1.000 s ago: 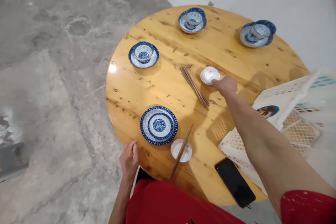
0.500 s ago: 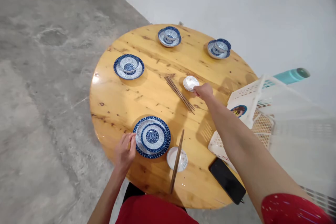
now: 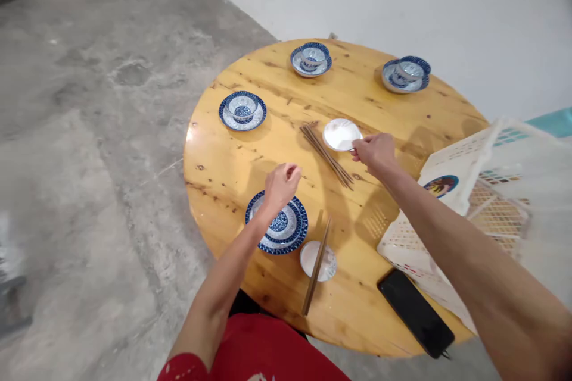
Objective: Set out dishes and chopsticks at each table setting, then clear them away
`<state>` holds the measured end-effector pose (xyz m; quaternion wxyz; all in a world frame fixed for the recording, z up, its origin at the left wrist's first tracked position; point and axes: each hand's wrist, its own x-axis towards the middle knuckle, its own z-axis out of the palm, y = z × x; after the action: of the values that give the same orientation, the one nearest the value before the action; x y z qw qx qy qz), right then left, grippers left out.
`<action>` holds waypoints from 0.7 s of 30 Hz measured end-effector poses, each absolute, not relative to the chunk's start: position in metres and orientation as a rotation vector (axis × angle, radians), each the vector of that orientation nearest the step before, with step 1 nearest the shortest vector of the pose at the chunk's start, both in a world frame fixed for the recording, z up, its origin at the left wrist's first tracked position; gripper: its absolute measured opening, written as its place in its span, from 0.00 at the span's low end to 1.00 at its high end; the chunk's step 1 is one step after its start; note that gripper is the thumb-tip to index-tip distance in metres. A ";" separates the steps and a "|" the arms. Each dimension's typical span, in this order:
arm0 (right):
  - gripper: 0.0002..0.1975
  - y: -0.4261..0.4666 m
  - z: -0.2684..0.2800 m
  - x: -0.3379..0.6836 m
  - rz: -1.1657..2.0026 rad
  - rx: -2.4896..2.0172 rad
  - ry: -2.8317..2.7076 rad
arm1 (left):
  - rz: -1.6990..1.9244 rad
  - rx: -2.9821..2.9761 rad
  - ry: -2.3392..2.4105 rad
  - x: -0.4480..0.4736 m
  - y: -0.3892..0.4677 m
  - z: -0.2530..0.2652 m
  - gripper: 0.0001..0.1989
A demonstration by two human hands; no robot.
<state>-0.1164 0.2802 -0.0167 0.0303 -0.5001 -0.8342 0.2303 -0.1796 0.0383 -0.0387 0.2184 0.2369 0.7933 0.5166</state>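
Observation:
My right hand [image 3: 374,150] pinches the near right rim of a small white dish [image 3: 341,133] over the middle of the table. Beside that dish lies a loose bundle of brown chopsticks [image 3: 327,156]. My left hand [image 3: 282,183], fingers curled closed with nothing visible in them, hovers over the far side of a blue-and-white bowl [image 3: 282,223]. This bowl stands on a blue-patterned plate [image 3: 269,245], partly covered by my left forearm. To the right of the plate, a pair of chopsticks [image 3: 317,266] rests across another small white dish [image 3: 328,266].
Blue-and-white bowls on plates stand at the left [image 3: 226,117], back [image 3: 297,65] and back right [image 3: 391,80] of the round wooden table [image 3: 210,190]. A white plastic basket [image 3: 429,175] sits at the right, with a black phone [image 3: 415,312] near the front edge.
My left hand has moved up and right from the plate's left rim to above the bowl. My right hand has raised the small white dish slightly. The camera view has turned left.

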 end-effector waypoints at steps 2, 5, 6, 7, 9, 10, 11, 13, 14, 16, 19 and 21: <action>0.08 0.253 -0.003 -0.108 0.825 -1.523 -2.578 | 1.469 0.575 2.059 -0.172 0.050 -0.036 0.11; 0.10 0.212 0.011 -0.088 0.933 -1.416 -2.678 | 1.490 0.494 1.975 -0.155 0.048 -0.031 0.12; 0.11 0.200 0.013 -0.081 0.959 -1.391 -2.693 | 1.496 0.460 1.965 -0.149 0.042 -0.029 0.12; 0.11 0.189 0.014 -0.074 0.970 -1.367 -2.706 | 1.500 0.422 1.955 -0.143 0.035 -0.026 0.12; 0.10 0.170 0.014 -0.060 0.950 -1.292 -2.739 | 1.500 0.365 1.943 -0.133 0.019 -0.021 0.11; 0.10 0.163 0.013 -0.055 0.937 -1.246 -2.756 | 1.492 0.349 1.954 -0.129 0.010 -0.018 0.11; 0.10 0.155 0.013 -0.051 0.931 -1.201 -2.772 | 1.477 0.341 1.977 -0.125 0.002 -0.016 0.12; 0.10 0.141 0.012 -0.045 0.958 -1.131 -2.789 | 1.440 0.339 2.047 -0.122 -0.014 -0.011 0.12; 0.10 0.135 0.013 -0.045 0.978 -1.109 -2.791 | 1.423 0.343 2.087 -0.121 -0.021 -0.009 0.12; 0.10 0.123 0.016 -0.046 1.002 -1.082 -2.797 | 1.394 0.361 2.152 -0.123 -0.032 -0.004 0.12; 0.10 0.110 0.022 -0.055 1.000 -1.060 -2.826 | 1.367 0.362 2.185 -0.134 -0.044 0.002 0.12; 0.10 0.105 0.024 -0.066 1.002 -1.061 -2.853 | 1.351 0.339 2.178 -0.146 -0.048 0.001 0.13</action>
<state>-0.0656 0.1052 0.0236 -0.0313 -0.3309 -0.8899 0.3125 -0.1462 -0.0476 0.0008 0.2745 0.1259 0.8101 0.5026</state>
